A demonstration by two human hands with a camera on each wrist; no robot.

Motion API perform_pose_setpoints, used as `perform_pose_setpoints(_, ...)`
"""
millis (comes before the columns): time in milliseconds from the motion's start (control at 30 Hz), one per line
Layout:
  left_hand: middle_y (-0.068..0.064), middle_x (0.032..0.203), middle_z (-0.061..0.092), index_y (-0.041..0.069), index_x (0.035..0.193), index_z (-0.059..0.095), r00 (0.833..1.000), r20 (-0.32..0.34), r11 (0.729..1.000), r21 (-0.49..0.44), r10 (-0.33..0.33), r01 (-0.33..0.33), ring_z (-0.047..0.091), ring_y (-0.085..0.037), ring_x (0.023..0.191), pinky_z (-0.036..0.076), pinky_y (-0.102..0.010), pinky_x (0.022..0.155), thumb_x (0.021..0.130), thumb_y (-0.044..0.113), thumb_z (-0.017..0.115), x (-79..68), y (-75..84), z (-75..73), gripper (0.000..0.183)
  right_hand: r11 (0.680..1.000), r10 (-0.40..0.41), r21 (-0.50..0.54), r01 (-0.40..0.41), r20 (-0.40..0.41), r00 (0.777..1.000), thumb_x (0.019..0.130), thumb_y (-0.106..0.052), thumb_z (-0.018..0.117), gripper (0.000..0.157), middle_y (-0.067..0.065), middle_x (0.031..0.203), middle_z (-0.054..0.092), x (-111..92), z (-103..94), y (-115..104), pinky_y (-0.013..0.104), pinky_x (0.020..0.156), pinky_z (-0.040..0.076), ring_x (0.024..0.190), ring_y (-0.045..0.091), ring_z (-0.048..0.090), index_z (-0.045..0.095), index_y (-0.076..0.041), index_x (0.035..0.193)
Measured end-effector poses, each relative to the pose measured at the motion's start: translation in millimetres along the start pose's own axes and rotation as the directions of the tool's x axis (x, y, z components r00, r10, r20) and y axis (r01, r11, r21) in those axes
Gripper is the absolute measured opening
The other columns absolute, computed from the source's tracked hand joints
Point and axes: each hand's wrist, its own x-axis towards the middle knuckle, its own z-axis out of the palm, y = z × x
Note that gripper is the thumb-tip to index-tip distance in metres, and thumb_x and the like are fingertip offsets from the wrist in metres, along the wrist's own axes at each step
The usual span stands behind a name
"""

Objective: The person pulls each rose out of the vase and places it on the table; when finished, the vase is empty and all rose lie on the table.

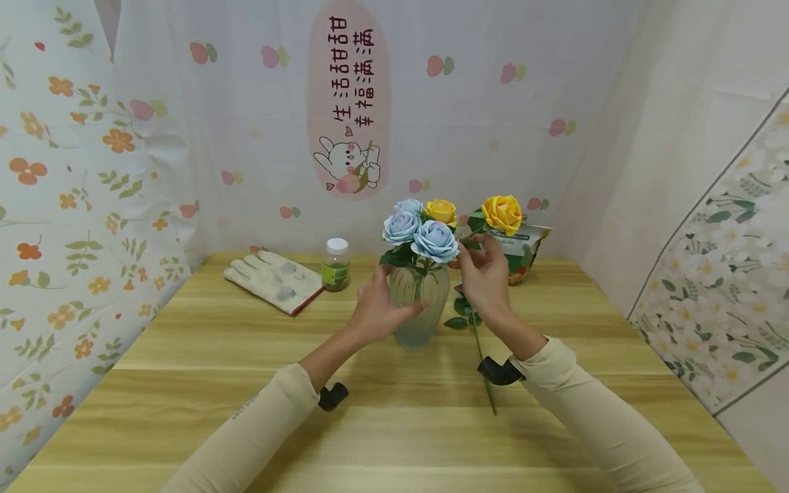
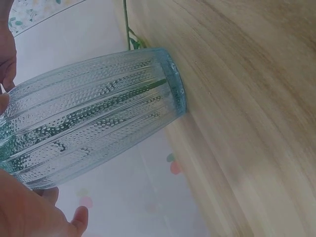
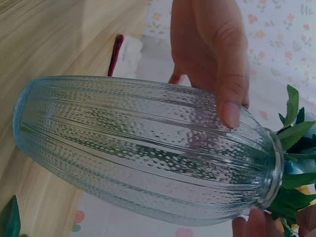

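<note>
On the table (image 1: 246, 411), left hand (image 1: 377, 311) cups the vase (image 3: 143, 148); right hand (image 1: 484, 277) by its rim (image 3: 277, 173), grip unclear. Likely breakable glass: hold mid-body!

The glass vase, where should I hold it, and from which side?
I'd wrap a hand round the wide upper body of the vase, below the rim, coming from the left as the left hand does. It tapers toward the base, so the bulge should help stop slipping, and the blue roses crowd the top.
</note>
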Motion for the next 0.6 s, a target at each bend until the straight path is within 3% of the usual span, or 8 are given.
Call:
perform_pose_setpoints(167, -0.015, 0.148, 0.044, 0.008, 0.146, 0.027, 1.0, 0.012, 1.0, -0.001, -0.014, 0.014, 0.041, -0.035, 0.137, 0.018, -0.062, 0.108, 0.08, 0.042, 0.079, -0.9, -0.5, 0.1, 0.09, 0.997, -0.025, 0.069, 0.027, -0.039, 0.999, 0.101, -0.016, 0.057, 0.024, 0.025, 0.094, 0.071, 0.3, 2.9, 4.6, 0.028, 0.049, 0.053, 0.074, 0.008, 0.071, 0.051, 0.004, 0.113)
perform_pose_setpoints(400, -0.017, 0.149, 0.043, 0.007, 0.146, 0.026, 1.0, 0.012, 1.0, 0.011, -0.011, 0.011, 0.041, -0.037, 0.137, 0.019, -0.063, 0.108, 0.081, 0.042, 0.079, 0.1, -0.2, 0.3, 0.091, 0.983, -0.043, 0.175, 0.056, -0.079, 0.996, 0.091, 0.0, 0.068, 0.024, -0.012, 0.078, 0.069, 1.5, 2.9, 7.8, 0.027, 0.049, 0.054, 0.072, 0.008, 0.071, 0.048, 0.004, 0.105)
perform_pose_setpoints(600, -0.015, 0.149, 0.043, 0.008, 0.147, 0.025, 1.0, 0.007, 1.0, 0.006, 0.001, -0.001, 0.04, -0.036, 0.138, 0.018, -0.064, 0.108, 0.081, 0.041, 0.079, 2.1, 1.3, 0.8, 0.091, 0.97, -0.1, 0.208, 0.124, -0.121, 0.988, 0.087, 0.009, 0.069, 0.024, -0.005, 0.081, 0.069, 3.7, 4.1, 13.9, 0.024, 0.047, 0.052, 0.069, 0.007, 0.07, 0.055, 0.016, 0.106)
